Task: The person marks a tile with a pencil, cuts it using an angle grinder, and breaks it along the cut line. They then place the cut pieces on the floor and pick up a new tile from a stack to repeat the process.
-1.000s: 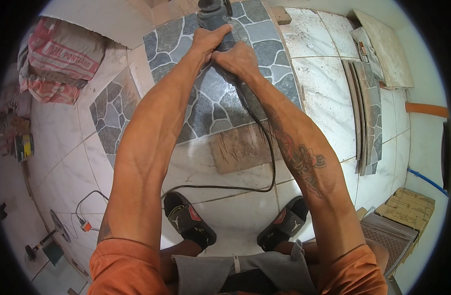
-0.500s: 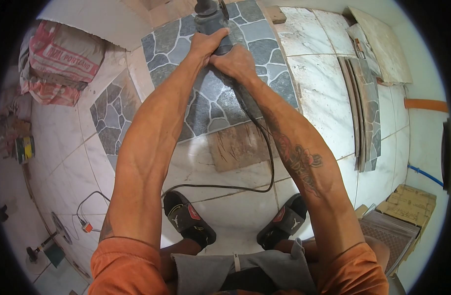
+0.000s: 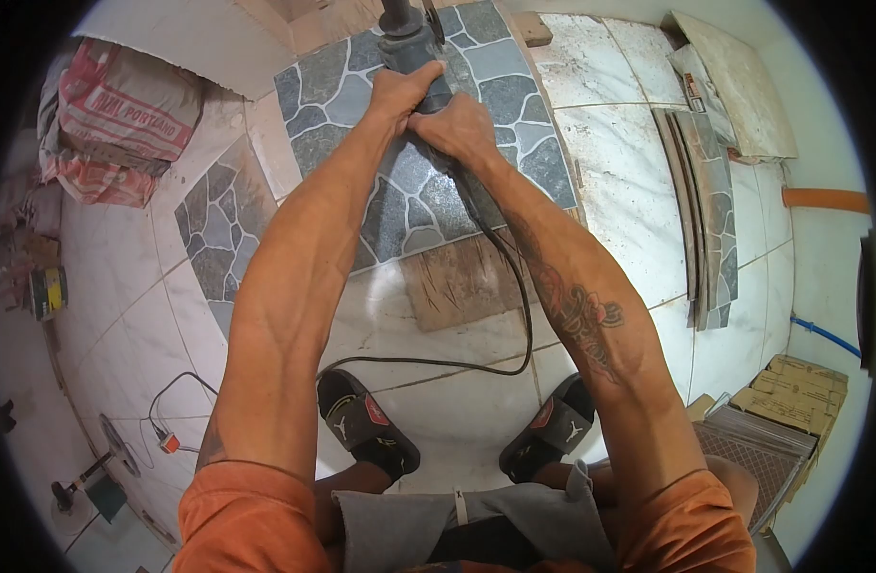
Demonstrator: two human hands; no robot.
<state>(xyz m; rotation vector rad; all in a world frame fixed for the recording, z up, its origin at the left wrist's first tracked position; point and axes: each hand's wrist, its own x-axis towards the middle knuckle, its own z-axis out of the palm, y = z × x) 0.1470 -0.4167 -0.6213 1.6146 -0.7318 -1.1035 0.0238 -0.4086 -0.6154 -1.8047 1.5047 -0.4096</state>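
Both hands grip a dark angle grinder (image 3: 411, 53) at the top middle of the head view, over a large grey tile (image 3: 495, 100) with a white-lined stone pattern. My left hand (image 3: 403, 94) is closed round the grinder's body, its thumb laid across the top. Just behind it and touching it, my right hand (image 3: 462, 129) wraps the rear of the tool. Part of the grinder's disc (image 3: 435, 21) shows on edge at its right side. A black cord (image 3: 514, 272) runs back from the tool toward my feet. Where the disc meets the tile cannot be made out.
Beneath the tile's near edge lies a worn wooden board (image 3: 467, 288). A cut patterned tile piece (image 3: 213, 212) is at left, near a cement bag (image 3: 128, 105). Narrow tile strips (image 3: 715, 224) lie at right. An orange plug (image 3: 170, 442) and cardboard (image 3: 791, 396) are farther out.
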